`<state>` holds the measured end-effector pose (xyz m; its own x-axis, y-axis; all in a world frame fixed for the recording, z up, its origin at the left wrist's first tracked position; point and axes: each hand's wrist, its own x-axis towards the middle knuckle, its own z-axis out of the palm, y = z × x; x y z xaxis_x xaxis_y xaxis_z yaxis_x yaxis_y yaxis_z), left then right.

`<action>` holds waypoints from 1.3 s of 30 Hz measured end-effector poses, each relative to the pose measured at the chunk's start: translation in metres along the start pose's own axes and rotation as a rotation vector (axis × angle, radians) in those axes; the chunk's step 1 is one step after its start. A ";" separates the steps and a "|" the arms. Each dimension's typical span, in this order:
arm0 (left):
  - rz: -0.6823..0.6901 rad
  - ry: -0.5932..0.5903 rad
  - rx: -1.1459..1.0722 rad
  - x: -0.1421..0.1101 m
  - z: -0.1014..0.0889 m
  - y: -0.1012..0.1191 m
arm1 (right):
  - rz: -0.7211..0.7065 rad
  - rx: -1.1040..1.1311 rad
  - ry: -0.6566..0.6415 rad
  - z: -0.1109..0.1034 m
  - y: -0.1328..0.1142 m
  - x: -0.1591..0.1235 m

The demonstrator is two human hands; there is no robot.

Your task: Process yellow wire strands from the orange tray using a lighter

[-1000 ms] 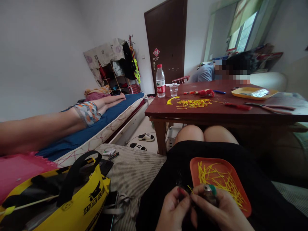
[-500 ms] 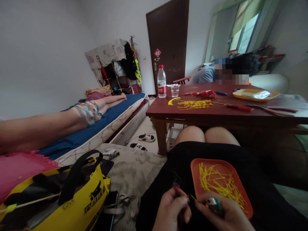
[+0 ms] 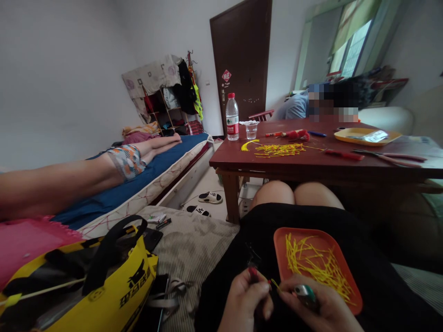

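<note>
While the left hand (image 3: 246, 297) sits just right of six o'clock, its thumb and fingertips are pinched together on a small red piece (image 3: 254, 274), mostly hidden by the fingers. The right hand (image 3: 313, 299), between four and five o'clock, has its thumb and forefinger closed narrowly on a thin yellow strand (image 3: 275, 284), its looped end turned toward the left hand; whether strand and red piece touch, one cannot tell. A green lighter (image 3: 305, 295) with a metal top is held in the same right hand.

Just beyond that hand, at four o'clock, an orange tray (image 3: 281, 256) rests on the person's black-clothed lap, holding a loose tangle of yellow strips (image 3: 332, 267), thickest toward its right side.

On the brown table (image 3: 221, 157), a red-capped bottle (image 3: 232, 117) stands upright near twelve o'clock. Beside it, toward one o'clock, a clear cup (image 3: 251, 132) seems to contain clear liquid, with something whitish across its rim. Near three o'clock, a shallow yellow tray (image 3: 341, 135) bears a silvery packet (image 3: 370, 134).

At eight o'clock, a yellow bag (image 3: 104, 313) with black handles shows clear plastic (image 3: 65, 304) inside, and a pale stick (image 3: 51, 288) reaches across its mouth.
</note>
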<state>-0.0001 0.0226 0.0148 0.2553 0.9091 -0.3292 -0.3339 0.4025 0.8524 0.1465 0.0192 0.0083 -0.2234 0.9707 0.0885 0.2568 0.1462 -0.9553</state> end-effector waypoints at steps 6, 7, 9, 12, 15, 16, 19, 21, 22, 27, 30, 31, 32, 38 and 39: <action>0.010 0.006 -0.003 0.002 0.000 -0.001 | 0.000 -0.002 -0.012 0.001 0.002 0.000; 0.007 0.000 -0.001 0.002 -0.001 -0.001 | -0.004 -0.005 -0.008 0.001 0.002 0.000; -0.008 -0.005 0.005 0.002 -0.001 0.001 | -0.009 -0.006 0.012 0.001 0.002 0.001; -0.028 0.007 0.019 0.001 -0.001 0.004 | -0.010 0.001 0.041 0.000 -0.002 0.001; -0.038 0.024 0.023 0.002 -0.001 0.006 | -0.012 -0.001 0.048 0.000 -0.006 0.001; -0.040 0.023 0.026 0.002 -0.001 0.007 | -0.017 -0.006 0.047 0.000 -0.007 0.001; -0.043 0.027 0.048 0.001 0.000 0.008 | -0.030 -0.023 0.041 0.000 -0.008 0.001; -0.046 0.042 0.055 0.001 0.000 0.008 | -0.028 -0.034 0.037 0.001 -0.007 0.001; -0.045 0.050 0.054 0.001 0.000 0.008 | -0.021 -0.037 0.038 0.001 -0.007 0.001; -0.033 0.070 0.063 0.001 -0.001 0.007 | 0.017 0.004 0.036 0.002 -0.004 0.001; -0.037 0.085 0.085 0.001 -0.002 0.008 | 0.013 -0.009 0.030 0.001 -0.005 0.001; -0.036 0.091 0.093 0.001 -0.002 0.008 | 0.011 -0.020 0.031 0.001 -0.005 0.001; -0.033 0.095 0.107 0.000 -0.002 0.009 | 0.003 -0.028 0.042 0.000 -0.006 0.001; 0.008 0.025 0.242 -0.005 0.003 0.015 | -0.155 -0.042 0.135 0.001 -0.007 -0.002; -0.003 0.004 0.242 -0.005 0.004 0.015 | -0.162 -0.050 0.099 0.001 -0.007 -0.002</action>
<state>-0.0031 0.0232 0.0308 0.2525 0.9086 -0.3328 -0.1064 0.3679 0.9237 0.1441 0.0159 0.0146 -0.1728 0.9474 0.2693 0.2720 0.3087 -0.9115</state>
